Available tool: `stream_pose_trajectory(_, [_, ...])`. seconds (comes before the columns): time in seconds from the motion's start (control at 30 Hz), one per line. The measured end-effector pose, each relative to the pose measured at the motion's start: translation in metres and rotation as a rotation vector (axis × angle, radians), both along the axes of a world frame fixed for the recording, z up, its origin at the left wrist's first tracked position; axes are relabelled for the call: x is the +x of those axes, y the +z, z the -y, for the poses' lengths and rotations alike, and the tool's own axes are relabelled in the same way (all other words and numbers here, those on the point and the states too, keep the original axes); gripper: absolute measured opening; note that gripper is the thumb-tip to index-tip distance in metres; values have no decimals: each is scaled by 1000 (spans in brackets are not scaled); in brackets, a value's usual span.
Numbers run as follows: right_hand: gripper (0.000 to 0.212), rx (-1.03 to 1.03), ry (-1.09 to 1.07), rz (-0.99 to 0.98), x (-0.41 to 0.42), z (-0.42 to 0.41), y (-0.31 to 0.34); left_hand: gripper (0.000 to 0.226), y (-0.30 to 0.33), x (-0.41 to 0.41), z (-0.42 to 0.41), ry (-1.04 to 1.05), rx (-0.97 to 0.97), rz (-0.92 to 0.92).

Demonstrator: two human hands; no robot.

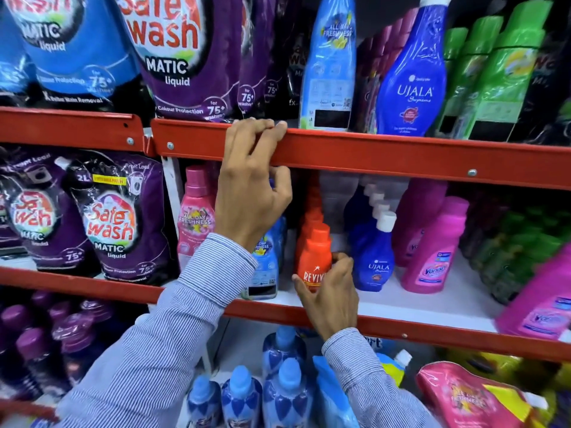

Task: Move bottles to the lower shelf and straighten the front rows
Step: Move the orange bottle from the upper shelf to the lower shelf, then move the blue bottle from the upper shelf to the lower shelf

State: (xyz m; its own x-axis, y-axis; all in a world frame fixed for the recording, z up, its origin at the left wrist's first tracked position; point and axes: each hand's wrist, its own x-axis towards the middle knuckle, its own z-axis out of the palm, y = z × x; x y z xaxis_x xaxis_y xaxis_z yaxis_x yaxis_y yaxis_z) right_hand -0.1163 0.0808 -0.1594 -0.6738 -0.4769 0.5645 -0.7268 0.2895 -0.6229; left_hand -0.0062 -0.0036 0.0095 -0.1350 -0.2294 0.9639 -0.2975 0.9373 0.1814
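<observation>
Right hand (pixel 330 291) grips Revive bottle (pixel 313 257) | left hand (pixel 251 193) hooks shelf rail (pixel 370 152), hiding blue bottle (pixel 267 264)

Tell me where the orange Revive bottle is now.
The orange Revive bottle stands at the front of the middle shelf, held by the right hand, between a light blue bottle and a dark blue Ujala bottle.

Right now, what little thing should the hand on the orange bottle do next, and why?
Probably slide the orange Revive bottle a bit forward to the shelf's front edge. The right hand already wraps its base, and the bottle sits behind the edge. The left hand only grips the upper shelf rail.
</observation>
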Motion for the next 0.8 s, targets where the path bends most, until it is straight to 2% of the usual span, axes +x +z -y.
stream_pose_trajectory(0.2, [67, 64, -10, 20, 1, 11, -13, 50, -1, -2, 0, -5, 3, -9])
stream_pose_trajectory(0.57, [77, 62, 12, 69, -1, 4, -14, 50, -2, -5, 0, 2, -13, -38])
stream_pose_trajectory(0.7, [70, -19, 41, 46, -5, -19, -6, 55, -5, -5, 0, 15, -30, -14])
stream_pose_trajectory(0.8, [53, -198, 43, -49, -11, -43, 22, 62, -12, -8, 2, 49, -42, 16])
